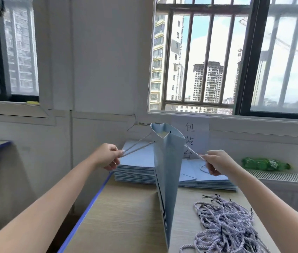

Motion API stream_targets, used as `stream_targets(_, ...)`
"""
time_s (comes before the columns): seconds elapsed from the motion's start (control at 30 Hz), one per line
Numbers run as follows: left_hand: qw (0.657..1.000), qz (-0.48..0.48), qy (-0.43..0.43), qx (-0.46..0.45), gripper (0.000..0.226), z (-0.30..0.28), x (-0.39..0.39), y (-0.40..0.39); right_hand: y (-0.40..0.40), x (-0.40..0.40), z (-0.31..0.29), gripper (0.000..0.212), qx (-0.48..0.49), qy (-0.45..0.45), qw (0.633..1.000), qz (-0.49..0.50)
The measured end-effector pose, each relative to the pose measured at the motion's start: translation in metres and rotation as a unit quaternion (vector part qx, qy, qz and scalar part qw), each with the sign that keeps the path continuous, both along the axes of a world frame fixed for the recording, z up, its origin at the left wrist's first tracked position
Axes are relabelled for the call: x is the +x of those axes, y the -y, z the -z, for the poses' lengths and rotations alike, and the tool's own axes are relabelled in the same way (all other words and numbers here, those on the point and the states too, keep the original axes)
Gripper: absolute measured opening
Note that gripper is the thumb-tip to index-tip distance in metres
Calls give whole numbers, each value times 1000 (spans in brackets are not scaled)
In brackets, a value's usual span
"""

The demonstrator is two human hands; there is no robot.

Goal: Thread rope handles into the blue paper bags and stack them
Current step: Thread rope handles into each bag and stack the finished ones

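A light blue paper bag stands upright on the wooden table, its mouth partly open at the top. My left hand pinches a rope handle stretched taut out of the bag's left side. On the right, my right hand pinches another rope handle pulled from the bag's other side. Behind the bag lie two flat stacks of blue bags: a taller stack at the left and a lower stack at the right.
A tangled pile of pale ropes with dark tips lies on the table's right front. A green plastic bottle lies on a radiator by the wall. A paper sign hangs below the window. The table's blue left edge runs diagonally.
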State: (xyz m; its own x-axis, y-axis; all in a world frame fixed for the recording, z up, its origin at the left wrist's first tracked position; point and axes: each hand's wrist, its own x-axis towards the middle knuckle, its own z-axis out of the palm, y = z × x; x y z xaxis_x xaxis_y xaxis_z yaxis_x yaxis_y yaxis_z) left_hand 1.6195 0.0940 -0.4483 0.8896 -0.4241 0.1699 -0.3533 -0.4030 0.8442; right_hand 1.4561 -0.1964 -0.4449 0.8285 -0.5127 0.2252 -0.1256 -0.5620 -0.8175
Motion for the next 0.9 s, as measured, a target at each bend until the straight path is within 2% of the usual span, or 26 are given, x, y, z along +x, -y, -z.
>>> stream_targets(0.1,995,52,-54,66,29,12,0,5,-8,0,12,34,30,-84,993,-76)
stream_targets(0.17,995,59,-61,54,29,16,-1,11,-14,1,17,38,39,-109,988,-98)
stream_targets(0.27,996,66,-44,40,28,13,-7,18,-20,2,16,38,-11,-130,986,-102)
stream_targets(0.33,998,57,4,36,21,10,-12,23,-22,4,12,33,-36,-123,987,-101)
stream_targets(0.4,995,34,92,8,15,5,-18,29,-24,3,6,26,-86,-98,987,-94)
stream_targets(0.47,986,53,145,-70,13,-4,-33,36,-27,1,-4,22,-113,-32,989,-93)
stream_targets(0.5,979,85,149,-113,13,-9,-43,40,-31,-2,-10,23,-94,10,990,-104)
stream_targets(0.57,963,156,151,-158,13,-17,-64,47,-39,-10,-21,33,2,84,982,-166)
stream_targets(0.63,950,217,157,-158,11,-22,-82,56,-49,-19,-29,52,87,126,958,-242)
stream_targets(0.73,939,261,152,-162,10,-23,-95,66,-60,-26,-34,85,76,109,951,-278)
stream_targets(0.8,938,264,152,-165,12,-20,-95,70,-64,-29,-34,92,26,77,963,-259)
stream_targets(0.83,937,270,150,-164,14,-18,-95,70,-65,-30,-33,85,-9,66,966,-248)
stream_targets(0.9,935,280,141,-166,18,-15,-93,70,-68,-29,-30,49,-74,79,971,-215)
